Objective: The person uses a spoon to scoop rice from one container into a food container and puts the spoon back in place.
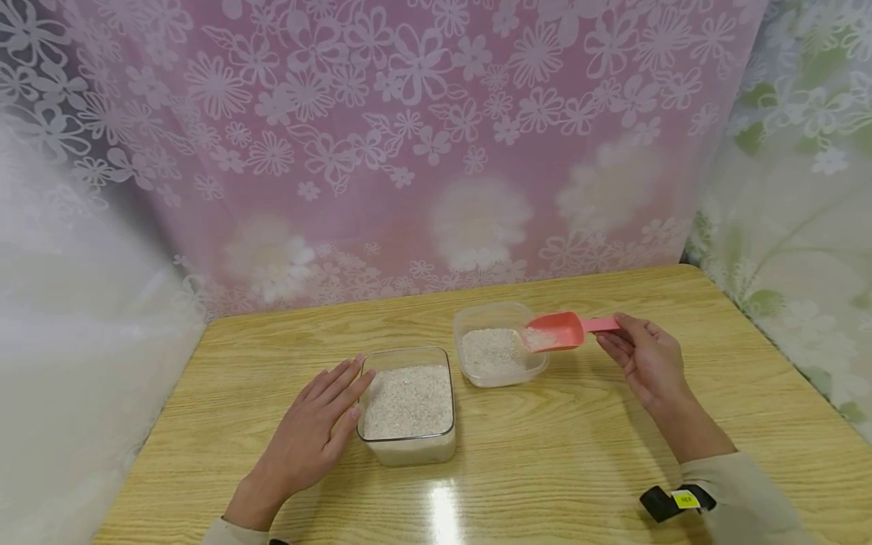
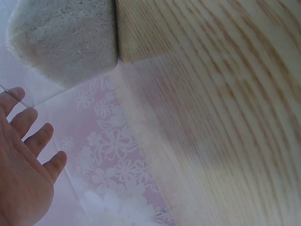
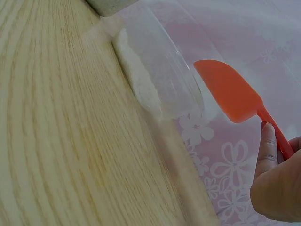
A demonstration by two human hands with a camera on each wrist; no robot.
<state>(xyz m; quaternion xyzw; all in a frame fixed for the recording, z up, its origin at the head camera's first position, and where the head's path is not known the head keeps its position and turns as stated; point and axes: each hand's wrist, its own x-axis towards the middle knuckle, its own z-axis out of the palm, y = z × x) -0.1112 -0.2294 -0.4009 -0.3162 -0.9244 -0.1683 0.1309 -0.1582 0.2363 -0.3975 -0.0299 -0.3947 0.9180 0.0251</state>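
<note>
My right hand (image 1: 650,363) pinches the handle of a red scoop (image 1: 560,331) that carries some rice. The scoop's tip hangs above the right rim of a clear plastic container (image 1: 480,378) partly filled with rice (image 1: 492,350). In the right wrist view the underside of the scoop (image 3: 230,92) shows, raised clear of the table. My left hand (image 1: 313,424), fingers straight, touches the left rim of a square clear container (image 1: 415,452), which is fuller of rice (image 1: 409,401). Its fingertips also show at this container's edge in the left wrist view.
Both containers stand side by side on a wood-grain table (image 1: 545,469). A pink flowered curtain (image 1: 381,151) hangs behind the table's back edge, with pale curtains at left and right. A black strap (image 1: 661,503) sits at my right sleeve.
</note>
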